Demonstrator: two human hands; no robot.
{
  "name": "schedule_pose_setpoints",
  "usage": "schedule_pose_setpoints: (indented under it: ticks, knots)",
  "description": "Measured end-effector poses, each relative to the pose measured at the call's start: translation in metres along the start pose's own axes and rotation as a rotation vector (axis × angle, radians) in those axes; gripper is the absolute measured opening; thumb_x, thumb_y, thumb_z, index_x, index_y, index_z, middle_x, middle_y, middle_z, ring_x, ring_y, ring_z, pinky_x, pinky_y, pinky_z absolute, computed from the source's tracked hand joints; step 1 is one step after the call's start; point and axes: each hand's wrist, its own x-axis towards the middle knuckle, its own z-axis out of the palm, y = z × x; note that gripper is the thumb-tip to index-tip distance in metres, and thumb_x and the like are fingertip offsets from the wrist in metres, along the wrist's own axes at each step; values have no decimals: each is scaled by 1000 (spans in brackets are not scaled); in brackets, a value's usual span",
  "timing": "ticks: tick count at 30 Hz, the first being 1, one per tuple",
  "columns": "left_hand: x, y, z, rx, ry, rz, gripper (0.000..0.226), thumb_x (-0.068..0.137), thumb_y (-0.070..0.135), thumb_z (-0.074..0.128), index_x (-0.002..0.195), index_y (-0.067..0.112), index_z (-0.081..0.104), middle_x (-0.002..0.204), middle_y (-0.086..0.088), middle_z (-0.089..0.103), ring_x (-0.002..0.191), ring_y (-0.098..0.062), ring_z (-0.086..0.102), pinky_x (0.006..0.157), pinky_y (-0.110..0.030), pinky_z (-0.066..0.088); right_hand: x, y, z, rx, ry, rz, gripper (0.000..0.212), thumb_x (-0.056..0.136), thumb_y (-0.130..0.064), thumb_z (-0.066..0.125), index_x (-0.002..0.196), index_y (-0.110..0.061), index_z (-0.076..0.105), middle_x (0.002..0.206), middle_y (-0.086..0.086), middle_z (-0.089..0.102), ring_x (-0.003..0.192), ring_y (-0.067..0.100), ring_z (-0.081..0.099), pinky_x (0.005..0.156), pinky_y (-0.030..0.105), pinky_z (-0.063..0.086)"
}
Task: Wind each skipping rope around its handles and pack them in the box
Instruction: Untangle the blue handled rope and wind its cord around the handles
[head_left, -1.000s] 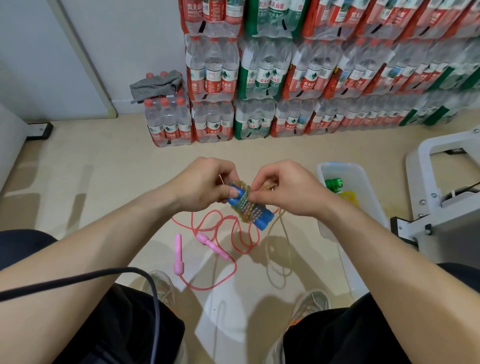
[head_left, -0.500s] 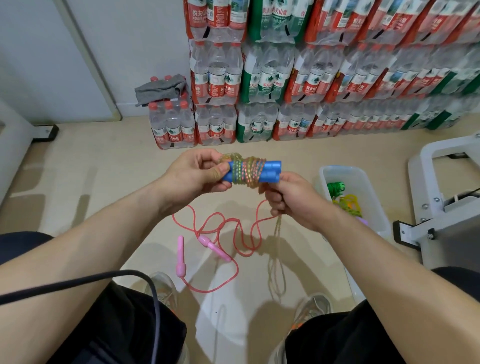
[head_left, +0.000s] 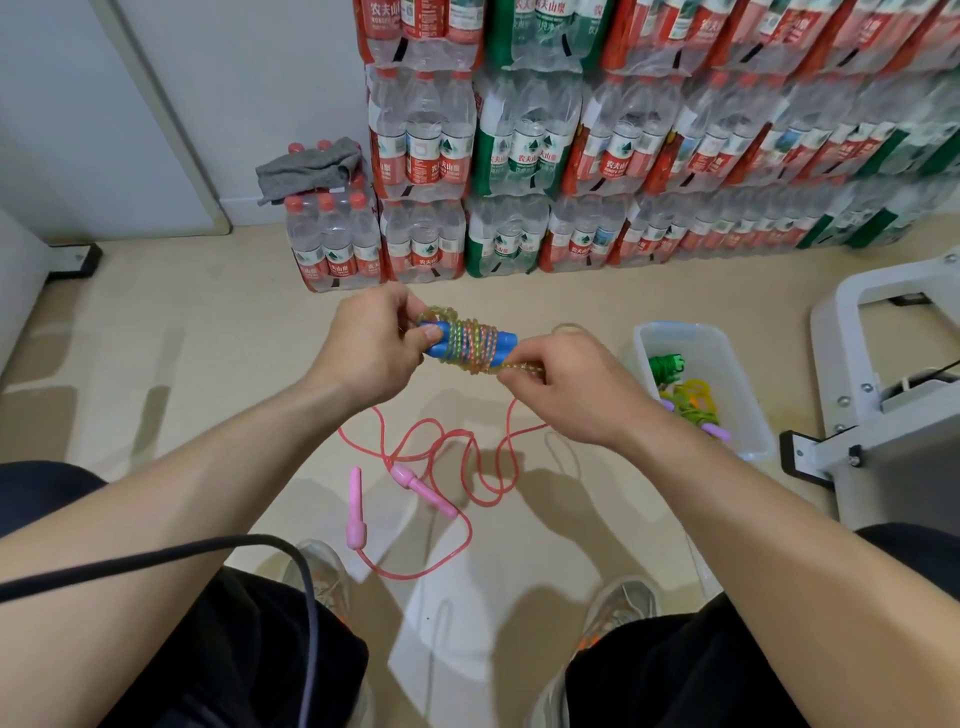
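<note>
My left hand (head_left: 371, 348) grips the left end of a pair of blue handles (head_left: 503, 343), held level in mid-air, with a multicoloured beaded rope (head_left: 470, 340) coiled round their middle. Just below the handles' right end, my right hand (head_left: 566, 387) pinches the loose end of that beaded rope. A pink skipping rope (head_left: 441, 457) lies uncoiled on the floor below my hands, its two pink handles (head_left: 356, 506) side by side. The clear plastic box (head_left: 737, 410) stands on the floor to the right and holds wound green, yellow and purple ropes.
Shrink-wrapped packs of water bottles (head_left: 519, 156) are stacked against the far wall, a grey cloth (head_left: 311, 166) on one low pack. A white metal frame (head_left: 893, 364) stands at the right. My knees and shoes are at the bottom, a black cable (head_left: 156, 558) across my left arm.
The handles stayed level after turning from a steep tilt. My right hand rose from under the bundle to its right end, drawing the rope's free end with it.
</note>
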Motion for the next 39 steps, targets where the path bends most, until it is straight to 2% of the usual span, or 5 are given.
schedule_pose_setpoints:
  ticks: [8, 15, 21, 30, 39]
  knots:
    - [-6, 10, -4, -78, -319, 152, 23, 91, 12, 72, 77, 24, 58, 67, 5, 67, 57, -5, 65, 57, -19, 51, 4, 18, -27, 354, 93, -1, 13, 81, -22, 83, 74, -23, 73, 59, -19, 61, 57, 0, 52, 57, 14, 37]
    - [-8, 6, -15, -683, -497, -46, 10, 92, -1, 60, 84, 5, 60, 74, -12, 68, 59, -14, 66, 59, -20, 56, -1, 20, -15, 964, -72, 205, 28, 86, -41, 64, 71, -17, 62, 60, -1, 44, 49, 8, 33, 49, 22, 29]
    - [-9, 5, -13, -927, -400, -162, 14, 95, 1, 54, 83, 6, 56, 67, -5, 66, 55, -10, 63, 59, -17, 57, -2, 3, 9, 1190, -90, 375, 27, 106, -21, 46, 83, -16, 59, 57, -5, 42, 46, 8, 28, 46, 23, 29]
    - [-3, -3, -4, -529, -129, -136, 13, 96, 7, 63, 84, 9, 60, 85, -15, 65, 59, -13, 67, 67, -28, 60, 2, 0, 15, 865, -20, 451, 15, 98, -13, 53, 86, -17, 59, 57, -4, 51, 43, 9, 29, 41, 19, 27]
    - [4, 5, -13, -242, -100, -19, 18, 96, 12, 65, 81, 18, 57, 82, -7, 69, 65, -12, 69, 58, -22, 54, 3, 12, -10, 1030, -70, 451, 15, 95, -6, 53, 90, -11, 66, 70, 4, 62, 49, 10, 34, 50, 24, 26]
